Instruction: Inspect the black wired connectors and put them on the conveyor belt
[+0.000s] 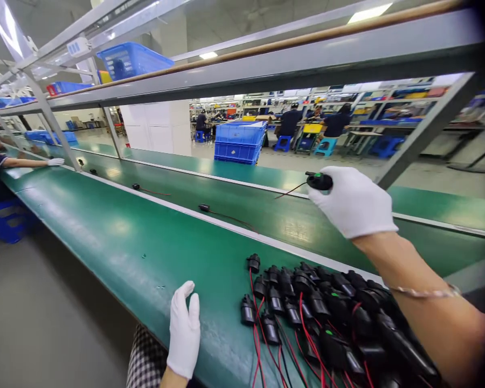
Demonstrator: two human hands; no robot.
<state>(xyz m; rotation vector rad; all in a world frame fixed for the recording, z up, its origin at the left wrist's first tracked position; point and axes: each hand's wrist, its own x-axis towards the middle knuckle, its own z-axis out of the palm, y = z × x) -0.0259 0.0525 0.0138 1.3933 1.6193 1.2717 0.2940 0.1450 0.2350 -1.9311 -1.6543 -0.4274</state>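
Note:
My right hand (353, 202), in a white glove, is raised over the green conveyor belt (275, 213). Its fingers pinch a small black motor-like part (320, 181) with a green dot and a thin wire trailing left. Below it lies a heap of similar black parts (317, 302) with red and black wires, on the green bench (214, 302). My left hand (185, 330), also gloved, rests by the bench's near edge, left of the heap. It holds nothing, and its thumb stands apart from the fingers.
Several single black parts, such as this wired one (204, 208), lie spaced along the belt. A metal shelf frame (242, 81) spans overhead, carrying a blue basket (133, 60). Blue crates (239, 143) stand beyond. A co-worker's gloved hand (55, 161) touches the line at far left.

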